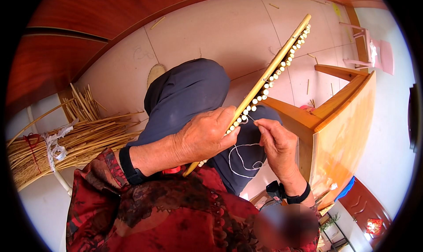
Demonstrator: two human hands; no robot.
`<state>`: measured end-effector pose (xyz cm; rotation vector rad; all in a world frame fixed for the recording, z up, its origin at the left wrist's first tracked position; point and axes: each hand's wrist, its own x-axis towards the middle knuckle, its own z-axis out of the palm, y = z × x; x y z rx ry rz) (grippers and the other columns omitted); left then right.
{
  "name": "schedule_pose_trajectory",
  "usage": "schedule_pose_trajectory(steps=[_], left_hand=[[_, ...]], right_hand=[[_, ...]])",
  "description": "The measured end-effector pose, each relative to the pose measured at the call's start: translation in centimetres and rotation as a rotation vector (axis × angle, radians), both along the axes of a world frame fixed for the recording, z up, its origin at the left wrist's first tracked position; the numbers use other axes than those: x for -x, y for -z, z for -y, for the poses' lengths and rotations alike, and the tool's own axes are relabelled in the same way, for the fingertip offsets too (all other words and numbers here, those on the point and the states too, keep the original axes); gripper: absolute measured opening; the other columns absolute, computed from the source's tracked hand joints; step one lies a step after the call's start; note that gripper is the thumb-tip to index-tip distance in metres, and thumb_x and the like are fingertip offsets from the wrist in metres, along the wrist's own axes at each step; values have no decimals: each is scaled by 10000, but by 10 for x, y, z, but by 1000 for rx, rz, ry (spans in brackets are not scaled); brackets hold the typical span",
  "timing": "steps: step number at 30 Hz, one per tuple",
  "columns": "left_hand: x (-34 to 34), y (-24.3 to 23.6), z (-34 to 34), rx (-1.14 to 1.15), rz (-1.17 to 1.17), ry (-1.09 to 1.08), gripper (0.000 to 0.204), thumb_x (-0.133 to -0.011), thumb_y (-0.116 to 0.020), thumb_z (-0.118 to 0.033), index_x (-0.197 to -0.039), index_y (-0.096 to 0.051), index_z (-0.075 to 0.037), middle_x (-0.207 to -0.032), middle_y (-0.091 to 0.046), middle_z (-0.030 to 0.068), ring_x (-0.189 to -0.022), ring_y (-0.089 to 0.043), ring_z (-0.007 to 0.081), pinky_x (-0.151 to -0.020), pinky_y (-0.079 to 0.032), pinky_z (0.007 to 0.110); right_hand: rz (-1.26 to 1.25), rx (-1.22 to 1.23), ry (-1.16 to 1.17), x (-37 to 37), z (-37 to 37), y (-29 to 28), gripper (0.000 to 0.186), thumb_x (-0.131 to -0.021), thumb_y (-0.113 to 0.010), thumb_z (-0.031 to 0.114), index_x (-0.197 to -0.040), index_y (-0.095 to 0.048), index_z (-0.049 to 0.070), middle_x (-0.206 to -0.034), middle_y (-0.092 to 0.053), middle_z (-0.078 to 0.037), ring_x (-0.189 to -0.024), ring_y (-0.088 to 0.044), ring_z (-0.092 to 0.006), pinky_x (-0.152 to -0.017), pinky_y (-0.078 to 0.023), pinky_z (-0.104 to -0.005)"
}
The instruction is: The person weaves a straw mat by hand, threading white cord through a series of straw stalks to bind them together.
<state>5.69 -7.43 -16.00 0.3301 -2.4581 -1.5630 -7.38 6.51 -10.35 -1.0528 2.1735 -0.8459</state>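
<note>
Across my lap slants a row of cut stalks, their pale round ends lined up along a longer yellow stick. My left hand is wrapped round the lower part of this row and stick, thumb on top. Close on its right, my right hand pinches a thin white string beside the stalk ends. A loose length of white string loops down over my dark trousers. The lowest end of the stick shows below my left wrist.
A tied bundle of long dry stalks lies at the left. A wooden stool or small table lies tipped at the right. Stalk scraps are scattered over the tiled floor. A pink chair stands far right, and reddish cabinets line the back.
</note>
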Motion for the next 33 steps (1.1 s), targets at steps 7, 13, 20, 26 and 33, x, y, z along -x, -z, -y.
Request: schedule_pose_trajectory(steps=[7, 13, 20, 26, 33], left_hand=[[0, 2, 0, 6, -16, -2, 322, -752, -614, -53, -1038, -485, 22, -807, -555, 156, -694, -585, 323, -612, -486, 364], [1, 1, 0, -7, -13, 3, 321, -748, -615, -49, -1034, -487, 21, -796, -550, 153, -688, -582, 318, -613, -485, 362], [0, 2, 0, 1, -17, 9, 313, -736, -616, -36, -1017, -490, 21, -783, -537, 142, -672, -574, 311, -600, -482, 361], [3, 2, -2, 9, -68, -16, 254, -748, -605, -66, -937, -459, 21, -725, -522, 162, -644, -559, 336, -574, -474, 384], [4, 1, -1, -6, -92, -25, 227, -766, -591, -101, -868, -428, 19, -674, -511, 182, -619, -545, 361, -550, -465, 411]], right_hand=[[13, -7, 2, -1, 1, -1, 172, -807, -550, -60, -959, -598, 7, -726, -587, -77, -543, -554, -124, -502, -451, -229], [38, 2, 3, -1, 4, -1, 172, -810, -542, -67, -960, -593, 1, -705, -570, -73, -544, -546, -125, -504, -443, -230], [34, 1, -6, -1, 6, -2, 173, -813, -539, -66, -965, -588, -1, -703, -566, -76, -541, -545, -131, -504, -441, -232], [47, -16, 1, -2, 8, -4, 171, -814, -538, -63, -966, -586, -1, -702, -564, -77, -539, -548, -132, -503, -442, -232], [51, -28, 10, -2, 9, -4, 164, -816, -540, -60, -958, -591, 5, -686, -558, -78, -532, -551, -133, -495, -440, -233]])
